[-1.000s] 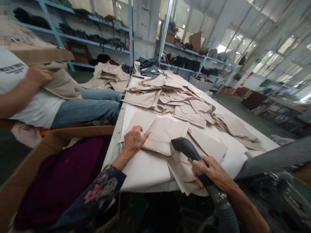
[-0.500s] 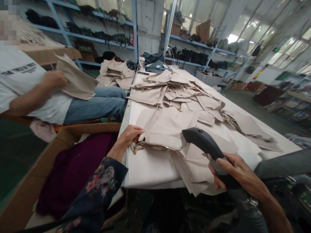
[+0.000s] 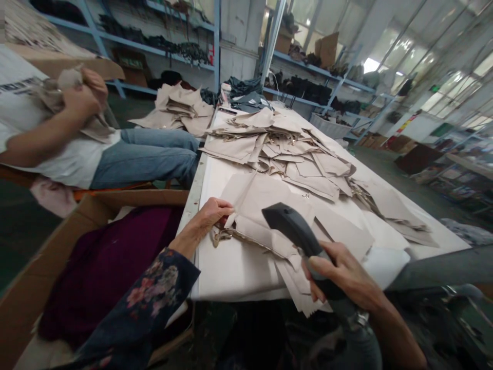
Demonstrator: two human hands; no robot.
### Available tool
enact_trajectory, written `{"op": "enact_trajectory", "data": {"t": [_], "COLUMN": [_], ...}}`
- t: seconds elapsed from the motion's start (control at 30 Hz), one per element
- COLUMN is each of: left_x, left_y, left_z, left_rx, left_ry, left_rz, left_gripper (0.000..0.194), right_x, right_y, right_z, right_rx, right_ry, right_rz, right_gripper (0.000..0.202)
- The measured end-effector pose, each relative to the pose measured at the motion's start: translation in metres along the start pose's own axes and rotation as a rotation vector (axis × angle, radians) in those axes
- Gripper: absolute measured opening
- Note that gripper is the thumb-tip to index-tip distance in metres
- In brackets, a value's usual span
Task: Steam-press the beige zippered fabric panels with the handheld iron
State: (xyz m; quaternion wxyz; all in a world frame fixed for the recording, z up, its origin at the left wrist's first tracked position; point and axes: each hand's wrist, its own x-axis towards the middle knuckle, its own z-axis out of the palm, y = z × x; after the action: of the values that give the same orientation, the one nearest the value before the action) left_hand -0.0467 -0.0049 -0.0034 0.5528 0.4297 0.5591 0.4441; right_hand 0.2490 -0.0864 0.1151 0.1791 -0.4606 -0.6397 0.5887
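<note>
Near the table's left edge, my left hand [image 3: 211, 218] pinches the left end of a beige fabric piece [image 3: 265, 234] that has a metal zipper along its near side. My right hand [image 3: 339, 270] is wrapped round a black curved nozzle [image 3: 290, 223] with a grey hose behind it. The nozzle's mouth is over the beige piece, right of my left hand; whether it touches the fabric I cannot tell. More beige pieces [image 3: 298, 288] hang over the table's front edge under the nozzle.
A heap of beige pieces [image 3: 277, 139] covers the far part of the white table [image 3: 234, 272]. At left, a person in jeans [image 3: 154, 154] handles beige fabric above a cardboard box [image 3: 100, 203] holding purple cloth [image 3: 119, 267]. A dark grey bar [image 3: 435, 264] crosses at right.
My right hand has moved the nozzle left over the piece, and the fabric's near edge has shifted and creased. The person at left has gathered up their fabric with both hands.
</note>
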Motion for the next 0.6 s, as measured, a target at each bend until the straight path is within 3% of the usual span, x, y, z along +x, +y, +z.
{"op": "enact_trajectory", "data": {"t": [0.1, 0.2, 0.47, 0.6], "left_x": [0.0, -0.001, -0.001, 0.0], "left_y": [0.001, 0.003, 0.007, 0.004], "left_z": [0.0, 0.001, 0.001, 0.0], "left_rx": [-0.037, -0.087, -0.188, -0.201], "left_ry": [-0.02, -0.021, -0.087, -0.105], "left_rz": [-0.002, -0.011, -0.019, -0.007], "left_gripper": [0.025, 0.026, 0.02, 0.021], "right_x": [0.027, 0.044, 0.071, 0.065], "right_y": [0.008, 0.015, 0.012, 0.009], "right_z": [0.021, 0.031, 0.036, 0.038], "right_rx": [0.036, 0.031, 0.034, 0.016], "right_ry": [-0.094, -0.11, -0.098, -0.088], "right_rz": [-0.005, -0.007, -0.074, -0.06], "right_gripper": [0.028, 0.03, 0.035, 0.032]}}
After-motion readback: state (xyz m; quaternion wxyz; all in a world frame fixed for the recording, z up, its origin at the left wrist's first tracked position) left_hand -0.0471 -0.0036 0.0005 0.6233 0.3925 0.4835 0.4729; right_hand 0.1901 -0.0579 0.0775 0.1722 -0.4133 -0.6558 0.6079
